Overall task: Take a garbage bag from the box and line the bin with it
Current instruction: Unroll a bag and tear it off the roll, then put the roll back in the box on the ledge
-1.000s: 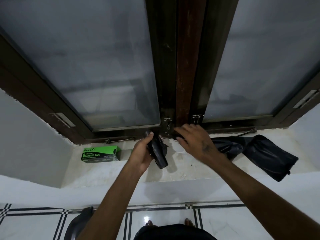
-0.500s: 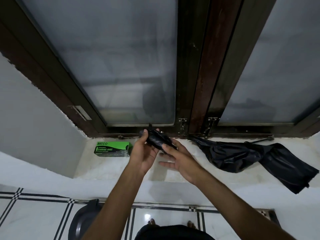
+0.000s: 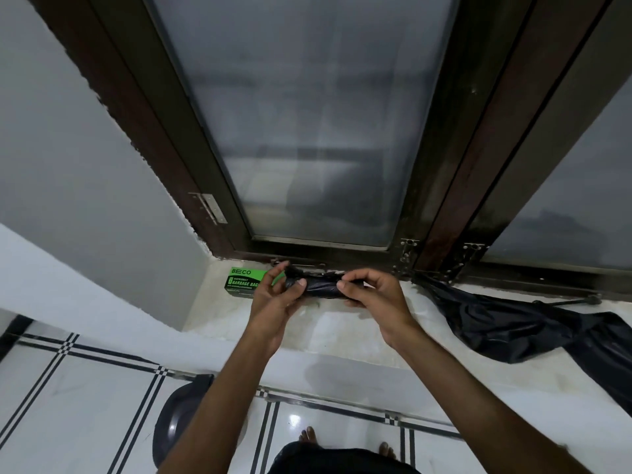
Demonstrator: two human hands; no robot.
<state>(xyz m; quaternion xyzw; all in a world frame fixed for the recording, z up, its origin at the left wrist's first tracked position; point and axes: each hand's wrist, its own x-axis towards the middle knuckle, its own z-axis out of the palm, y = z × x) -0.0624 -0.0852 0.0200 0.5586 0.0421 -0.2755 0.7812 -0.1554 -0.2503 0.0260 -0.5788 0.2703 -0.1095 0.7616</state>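
A black roll of garbage bags [image 3: 321, 286] lies sideways above the marble window sill [image 3: 342, 333], held at both ends. My left hand [image 3: 273, 302] grips its left end and my right hand [image 3: 374, 295] pinches its right end. Behind my left hand sits the green and black garbage bag box [image 3: 241, 280], lying flat on the sill against the window frame, partly hidden by my fingers. A loose black garbage bag [image 3: 533, 326] is spread out on the right part of the sill. The dark round bin [image 3: 179, 425] stands on the floor at lower left, partly hidden by my left forearm.
A dark-framed frosted glass window [image 3: 307, 131] rises right behind the sill. A white wall [image 3: 68, 165] closes the left side. Below is a white tiled floor [image 3: 68, 405] with black lines, and my bare feet [image 3: 307, 436] show at the bottom.
My right hand moved from under the roll to pinch its right end, so the roll is now held level between both hands. The view shifted left and closer.
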